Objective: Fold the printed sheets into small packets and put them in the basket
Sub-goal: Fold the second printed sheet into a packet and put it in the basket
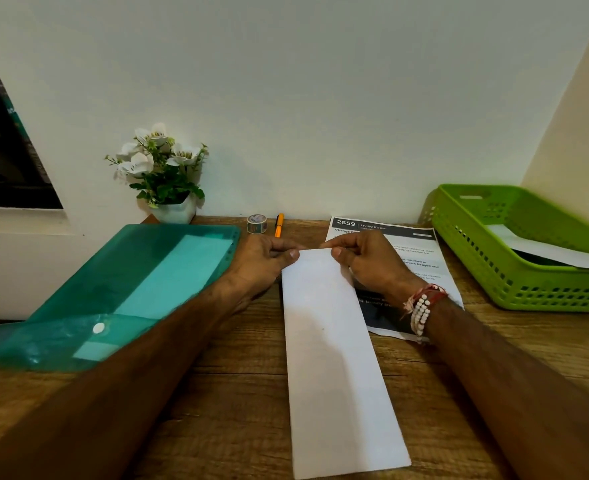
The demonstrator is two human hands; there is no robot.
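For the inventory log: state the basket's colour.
Lime green basket with perforated sides; it shows best in the head view.

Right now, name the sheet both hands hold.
The long white folded strip: left hand and right hand pinch its far end. The 2659 sheet lies flat; another sits in the basket.

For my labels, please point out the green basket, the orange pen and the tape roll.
green basket (563,292): head view, near wall.
orange pen (278,229): head view, its barrel.
tape roll (256,227): head view, outer side.
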